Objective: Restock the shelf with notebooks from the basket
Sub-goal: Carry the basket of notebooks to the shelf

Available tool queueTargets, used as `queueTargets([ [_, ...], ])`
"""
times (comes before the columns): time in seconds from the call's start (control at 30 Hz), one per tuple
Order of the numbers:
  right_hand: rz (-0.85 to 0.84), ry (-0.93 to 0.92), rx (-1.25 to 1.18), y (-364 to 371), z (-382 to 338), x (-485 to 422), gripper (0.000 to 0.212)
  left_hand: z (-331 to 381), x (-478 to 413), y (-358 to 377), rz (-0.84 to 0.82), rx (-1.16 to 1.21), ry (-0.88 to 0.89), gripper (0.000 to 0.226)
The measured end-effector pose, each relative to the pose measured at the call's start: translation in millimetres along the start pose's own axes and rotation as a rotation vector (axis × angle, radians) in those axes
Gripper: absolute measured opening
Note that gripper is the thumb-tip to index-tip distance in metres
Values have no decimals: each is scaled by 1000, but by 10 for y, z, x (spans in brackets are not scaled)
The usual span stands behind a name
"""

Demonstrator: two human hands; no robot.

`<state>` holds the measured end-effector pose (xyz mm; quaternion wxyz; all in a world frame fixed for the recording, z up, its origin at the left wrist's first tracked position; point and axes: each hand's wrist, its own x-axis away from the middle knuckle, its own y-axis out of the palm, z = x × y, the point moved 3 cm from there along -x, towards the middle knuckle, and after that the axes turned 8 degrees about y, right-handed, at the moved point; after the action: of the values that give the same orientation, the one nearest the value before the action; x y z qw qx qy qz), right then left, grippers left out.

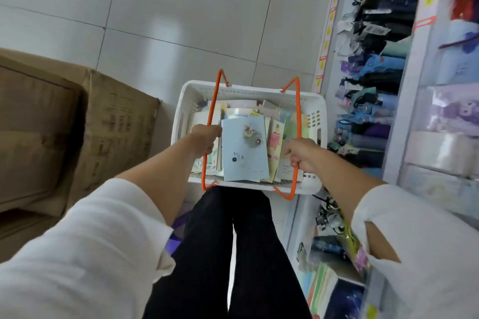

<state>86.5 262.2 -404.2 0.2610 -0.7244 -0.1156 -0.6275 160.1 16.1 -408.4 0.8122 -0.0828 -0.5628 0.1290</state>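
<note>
Holding a white basket [181, 111] out in front and low over the tiled floor [181, 21], leaving unclear any contact between the two. Gripping the orange left handle [211, 111] with the left hand [206, 141], curling the fingers tight round the bar, knuckles up. Gripping the right handle [298, 111] with the right hand [300, 154] likewise, wrapping fingers and thumb round the bar. Keeping both handles raised and apart, one over each long side of the basket. Carrying the notebooks [261, 111] inside the basket, lying in a loose overlapping heap and filling most of it. Showing on top a blue notebook [245, 153] with a small drawing and dark writing on its cover, lying between the two hands. Showing just to its right a cream notebook [274, 142] with a pink figure, partly tucked under the blue one. Standing in black trousers [246, 254] right behind the basket, wearing white sleeves [90, 241] pushed up the forearms. Standing close beside a shelf [334, 41] on the right, stocked with rows of folded umbrellas [381, 70] and edged with price tags [322, 62]. Blurring too much nearer and lower on that side to tell the goods apart. Standing near brown boxes [114, 132] on the left, resting on the floor just beside the basket's left wall without touching it.
</note>
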Motion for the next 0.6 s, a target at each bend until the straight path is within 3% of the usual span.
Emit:
queueTargets([
  [0.27,-28,25,-67,298,978,32,15,-738,344,104,-39,-31,56,6],
  [0.6,-49,63,-106,720,1805,-147,24,-1579,402,163,-25,-47,28,3],
])
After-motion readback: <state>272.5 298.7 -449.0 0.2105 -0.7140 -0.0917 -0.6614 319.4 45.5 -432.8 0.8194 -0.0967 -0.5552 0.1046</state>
